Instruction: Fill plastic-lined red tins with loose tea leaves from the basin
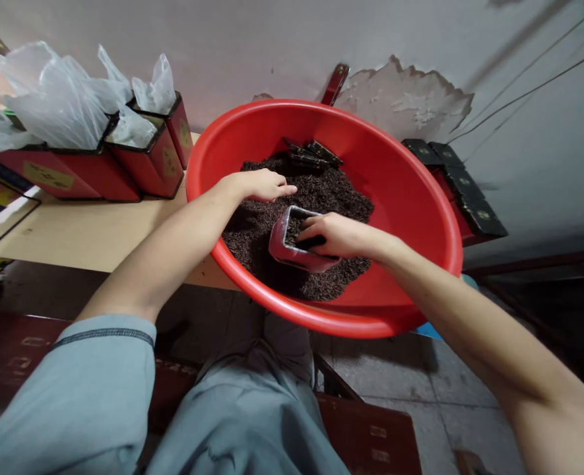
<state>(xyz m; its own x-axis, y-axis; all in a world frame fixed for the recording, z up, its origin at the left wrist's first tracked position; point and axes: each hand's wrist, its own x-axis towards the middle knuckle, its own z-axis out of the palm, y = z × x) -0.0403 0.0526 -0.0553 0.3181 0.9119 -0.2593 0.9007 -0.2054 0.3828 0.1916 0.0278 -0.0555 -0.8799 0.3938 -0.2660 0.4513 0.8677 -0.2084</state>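
A large red plastic basin [410, 191] holds a heap of dark, dry bits that look like loose tea leaves [331, 191]. On the heap rests a small red tin [299, 257], tilted, with clear plastic showing round its rim and dark leaves inside. The fingers of my right hand [338, 234] reach apart into the tin's mouth; their tips are partly hidden. Just above the heap, left of and behind the tin, my left hand [266, 185] holds nothing visible, its index finger stretched out. Several flat black pieces, possibly tin lids [314, 155], lie at the heap's far side.
Several red tins [146, 161] with clear plastic bags [59, 99] sticking out stand on the tan board [88, 231] at left. Black-topped red tins [470, 191] are stacked at right by the wall. A narrow red object [336, 82] leans behind the basin.
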